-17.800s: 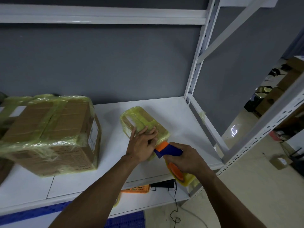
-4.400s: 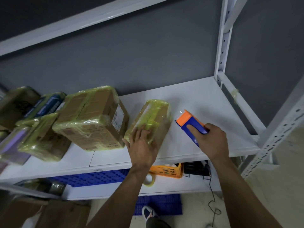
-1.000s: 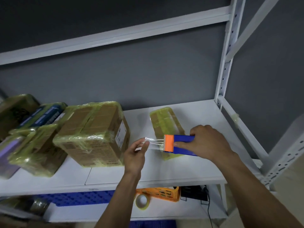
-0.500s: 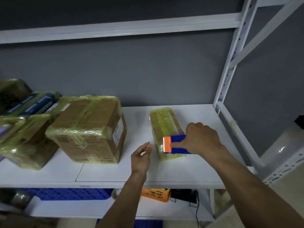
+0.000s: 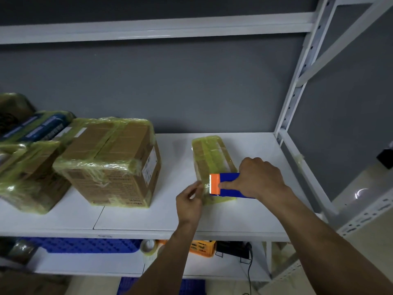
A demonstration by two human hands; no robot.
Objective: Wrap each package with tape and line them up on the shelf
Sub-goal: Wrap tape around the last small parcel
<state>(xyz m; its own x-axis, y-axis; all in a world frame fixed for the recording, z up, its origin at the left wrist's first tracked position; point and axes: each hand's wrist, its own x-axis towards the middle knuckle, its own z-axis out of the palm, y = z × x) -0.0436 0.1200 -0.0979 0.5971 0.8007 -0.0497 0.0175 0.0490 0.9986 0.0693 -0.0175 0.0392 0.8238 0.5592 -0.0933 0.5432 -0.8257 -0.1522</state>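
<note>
A small package [image 5: 210, 154] wrapped in yellowish tape lies on the white shelf [image 5: 148, 222], right of centre. My right hand [image 5: 259, 177] grips a blue and orange tape dispenser [image 5: 225, 185] and holds it over the package's near end. My left hand [image 5: 189, 201] is just left of the dispenser's toothed edge, fingertips at the tape end beside the package's near left corner. Whether it pinches the tape is blurred.
A large taped cardboard box [image 5: 110, 162] stands left of the small package, with more wrapped packages [image 5: 27, 162] further left. The shelf post [image 5: 297, 81] rises at the right. Below are a tape roll [image 5: 150, 246], an orange basket [image 5: 202, 248] and a blue crate [image 5: 85, 244].
One second ago my left hand held a strip of tape pulled out from the dispenser. It then let go and has now returned to the dispenser's edge. My right hand has stayed over the package.
</note>
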